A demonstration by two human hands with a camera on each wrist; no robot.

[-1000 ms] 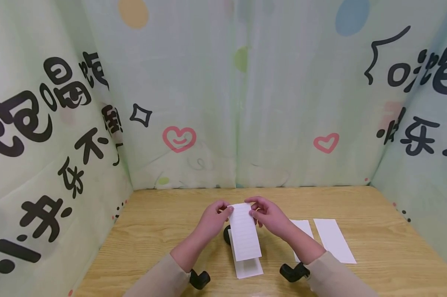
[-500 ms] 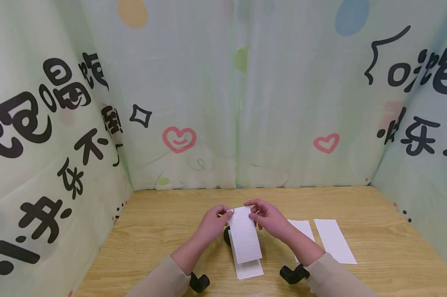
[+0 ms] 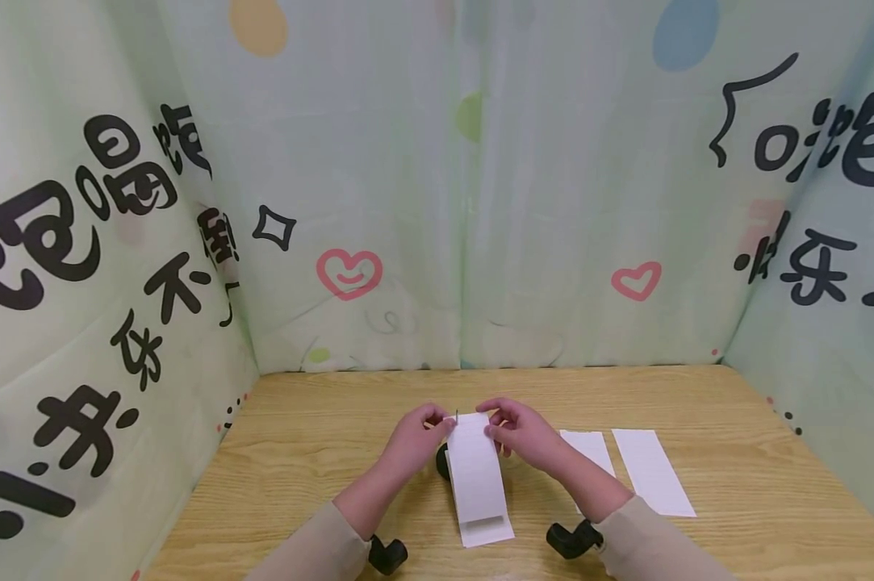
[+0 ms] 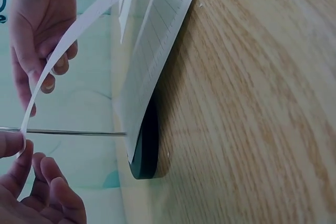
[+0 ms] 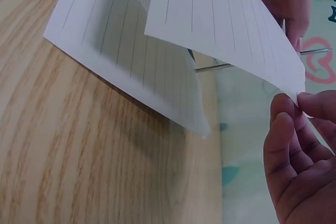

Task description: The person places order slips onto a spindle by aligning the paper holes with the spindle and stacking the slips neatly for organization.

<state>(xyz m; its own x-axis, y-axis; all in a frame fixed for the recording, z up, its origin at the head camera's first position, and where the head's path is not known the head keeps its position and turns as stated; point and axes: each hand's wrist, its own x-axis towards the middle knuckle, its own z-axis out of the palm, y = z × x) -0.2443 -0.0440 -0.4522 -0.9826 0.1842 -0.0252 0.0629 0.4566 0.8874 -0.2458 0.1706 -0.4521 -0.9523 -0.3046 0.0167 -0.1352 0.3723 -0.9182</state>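
A lined white paper slip [image 3: 476,476] is stretched between my two hands, its near end hanging toward me. My left hand [image 3: 416,436] pinches its far left corner between thumb and finger. At the far right corner my right hand [image 3: 522,429] pinches the edge likewise. A thin metal spike [image 4: 84,132] passes through the slip close to my left fingertips, its tip standing out above the paper. Lower on the spike, a second lined slip [image 5: 131,61] lies over the black round base [image 4: 148,150], which it partly hides.
Two white paper slips lie right of my hands: a nearer slip [image 3: 589,445], partly behind my right forearm, and a fully visible slip [image 3: 653,472]. The wooden table [image 3: 320,420] ends at a printed curtain [image 3: 422,323]; more curtain hangs at both sides.
Both hands have moved down a little with the upper slip. The spike tip, unseen a second ago, now shows above the paper. The slip's near end has sunk closer to the lower slip.
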